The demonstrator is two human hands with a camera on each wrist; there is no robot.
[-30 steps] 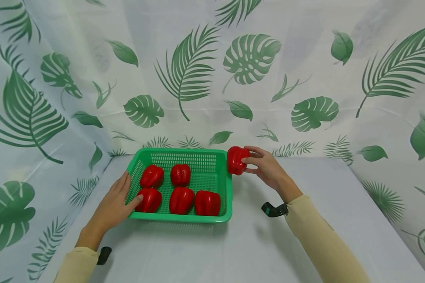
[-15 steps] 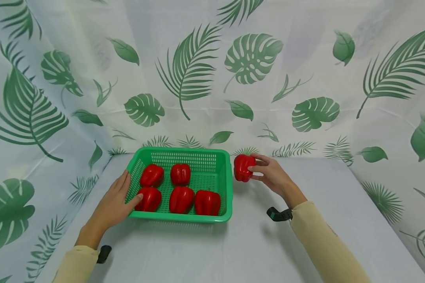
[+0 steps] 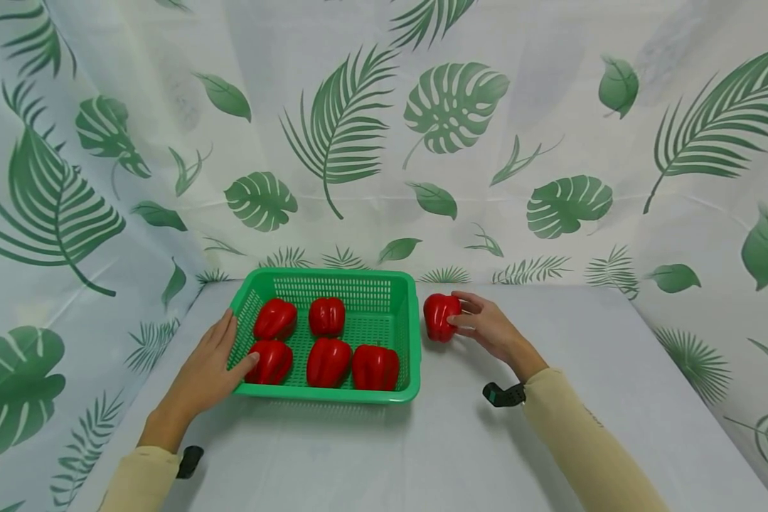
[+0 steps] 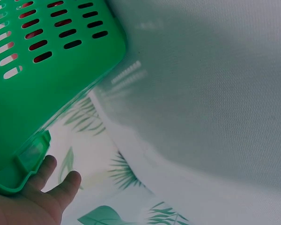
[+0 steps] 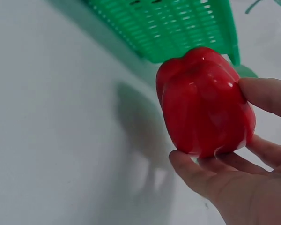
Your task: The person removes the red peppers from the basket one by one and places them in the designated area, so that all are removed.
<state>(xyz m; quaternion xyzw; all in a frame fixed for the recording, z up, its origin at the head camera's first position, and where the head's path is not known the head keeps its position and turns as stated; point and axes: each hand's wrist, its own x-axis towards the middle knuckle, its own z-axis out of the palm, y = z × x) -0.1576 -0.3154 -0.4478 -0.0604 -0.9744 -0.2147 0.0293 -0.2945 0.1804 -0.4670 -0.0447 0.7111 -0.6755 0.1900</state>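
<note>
My right hand [image 3: 489, 328] grips a red bell pepper [image 3: 440, 317] beside the basket's right wall. In the right wrist view, the thumb and fingers surround the pepper [image 5: 206, 105], and its shadow falls on the table below it. At the left front corner of a green plastic basket [image 3: 412, 334], my left hand [image 3: 208, 373] rests along the rim. Its fingers lie nearly straight down the left side, while the thumb reaches over the rim by a red pepper [image 3: 275, 363]. The left wrist view catches fingers [image 4: 68, 190] just past the green rim [image 4: 18, 187].
Several more red bell peppers, among them one at the back [image 3: 326, 316] and one at the front right [image 3: 375, 368], lie in the basket. A white cloth [image 3: 371, 455] covers the table. Behind it hangs a leaf-printed curtain [image 3: 384, 206].
My right hand has brought the bell pepper from over the basket's right rim outward to the right and down toward the table. The left hand and the basket have stayed in place.
</note>
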